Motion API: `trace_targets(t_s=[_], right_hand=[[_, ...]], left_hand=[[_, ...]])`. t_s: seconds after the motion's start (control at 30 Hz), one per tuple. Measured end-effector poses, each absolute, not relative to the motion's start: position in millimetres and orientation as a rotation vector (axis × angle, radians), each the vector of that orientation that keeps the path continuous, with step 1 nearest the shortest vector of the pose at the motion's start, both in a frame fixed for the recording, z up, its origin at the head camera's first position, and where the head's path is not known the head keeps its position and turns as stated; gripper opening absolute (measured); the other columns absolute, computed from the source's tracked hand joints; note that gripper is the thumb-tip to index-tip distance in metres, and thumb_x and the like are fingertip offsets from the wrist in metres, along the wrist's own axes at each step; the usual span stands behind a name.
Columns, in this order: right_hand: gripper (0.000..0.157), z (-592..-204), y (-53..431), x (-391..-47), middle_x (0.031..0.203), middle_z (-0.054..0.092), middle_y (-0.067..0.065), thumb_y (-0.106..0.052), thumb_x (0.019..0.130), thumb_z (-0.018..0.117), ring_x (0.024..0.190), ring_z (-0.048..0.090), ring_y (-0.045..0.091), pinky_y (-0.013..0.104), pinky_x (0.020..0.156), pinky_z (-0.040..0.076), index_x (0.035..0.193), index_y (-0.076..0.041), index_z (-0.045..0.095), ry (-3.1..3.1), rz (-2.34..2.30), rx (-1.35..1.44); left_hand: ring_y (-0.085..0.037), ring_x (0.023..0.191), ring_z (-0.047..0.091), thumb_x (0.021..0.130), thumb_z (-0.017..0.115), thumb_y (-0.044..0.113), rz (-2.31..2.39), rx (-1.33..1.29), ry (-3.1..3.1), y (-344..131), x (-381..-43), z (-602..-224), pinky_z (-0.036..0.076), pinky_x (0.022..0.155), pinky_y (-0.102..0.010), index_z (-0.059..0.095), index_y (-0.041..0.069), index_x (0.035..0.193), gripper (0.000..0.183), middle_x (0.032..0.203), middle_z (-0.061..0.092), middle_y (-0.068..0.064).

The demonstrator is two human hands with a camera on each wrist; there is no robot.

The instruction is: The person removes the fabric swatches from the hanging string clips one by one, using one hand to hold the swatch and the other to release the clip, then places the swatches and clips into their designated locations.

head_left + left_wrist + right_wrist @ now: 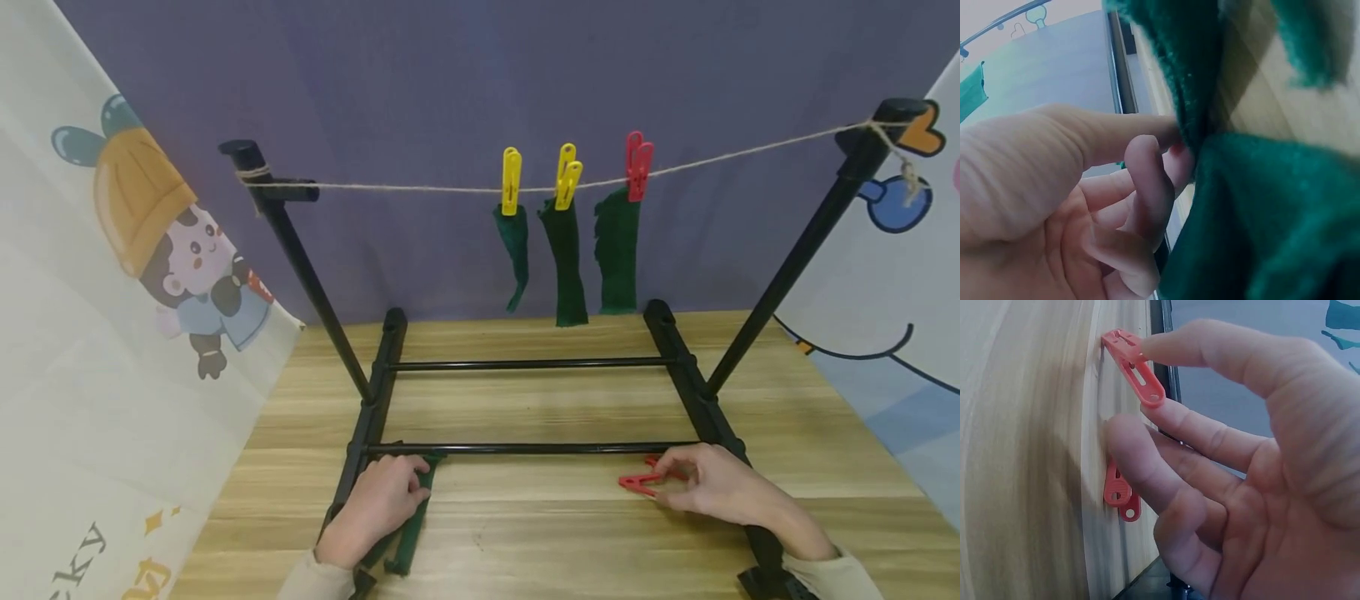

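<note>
My left hand [386, 498] is low at the left, thumb and fingertips pinching the edge of a dark green cloth [1179, 56]. More green cloth [408, 537] lies on the table beneath and beside that hand. At the right, thumb and a finger of my right hand [708, 479] hold a red clothespin [1141, 375] close over the table. A second red clothespin [1118, 492] lies by the curled fingers of the same hand, partly hidden. Three green cloths hang from a string [405, 188], under two yellow clothespins [511, 182] and a red clothespin [639, 167].
A black frame [532, 448] with crossbars stands on the wooden table [525, 533], its slanted posts [798, 250] carrying the string. Behind it hangs a purple-grey backdrop [420, 75]. Printed white sheets [75, 333] flank both sides.
</note>
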State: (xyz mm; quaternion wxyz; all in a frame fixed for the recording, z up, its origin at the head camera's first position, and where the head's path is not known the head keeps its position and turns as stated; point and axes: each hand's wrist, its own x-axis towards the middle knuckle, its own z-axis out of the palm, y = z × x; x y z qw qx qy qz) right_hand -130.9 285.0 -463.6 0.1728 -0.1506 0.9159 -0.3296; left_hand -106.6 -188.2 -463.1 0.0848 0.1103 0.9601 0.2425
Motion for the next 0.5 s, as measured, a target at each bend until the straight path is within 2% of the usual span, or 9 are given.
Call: trace_targets(t_s=[0.07, 0.23, 0.4, 0.5], right_hand=[[0.029, -464, 286, -130, 0.062, 0.054, -0.012, -0.035, 0.080, 0.085, 0.047, 0.041, 0.001, 0.020, 0.044, 0.035, 0.100, -0.019, 0.072, 2.589, -0.947, -0.433], [0.027, -466, 290, -131, 0.080, 0.068, -0.007, -0.027, 0.084, 0.082, 0.059, 0.052, 0.003, 0.022, 0.052, 0.040, 0.103, -0.011, 0.072, 2.511, -1.006, -0.475], [0.029, -470, 293, -132, 0.074, 0.068, -0.006, -0.027, 0.086, 0.080, 0.058, 0.054, 0.003, 0.021, 0.052, 0.040, 0.105, -0.008, 0.071, 2.432, -1.007, -0.462], [0.030, -472, 294, -134, 0.073, 0.068, -0.006, -0.029, 0.086, 0.080, 0.057, 0.053, 0.003, 0.021, 0.050, 0.039, 0.106, -0.009, 0.071, 2.420, -0.997, -0.469]], left_hand=[[-0.003, 0.049, 0.053, 0.087, 0.079, 0.013, 0.726, 0.335, 2.856, -189, -107, -463, 0.042, 0.046, -0.022, 0.074, 0.003, 0.110, 0.025, 0.070, 0.072, 0.004], [-0.002, 0.056, 0.055, 0.086, 0.081, 0.017, 0.707, 0.377, 2.839, -196, -107, -459, 0.044, 0.051, -0.022, 0.074, 0.005, 0.113, 0.030, 0.077, 0.072, 0.006], [0.000, 0.060, 0.056, 0.089, 0.079, 0.021, 0.739, 0.405, 2.808, -199, -109, -455, 0.044, 0.054, -0.023, 0.073, 0.010, 0.115, 0.029, 0.082, 0.073, 0.008], [0.000, 0.054, 0.052, 0.091, 0.077, 0.022, 0.773, 0.421, 2.806, -200, -111, -454, 0.042, 0.051, -0.022, 0.073, 0.011, 0.115, 0.027, 0.083, 0.072, 0.009]])
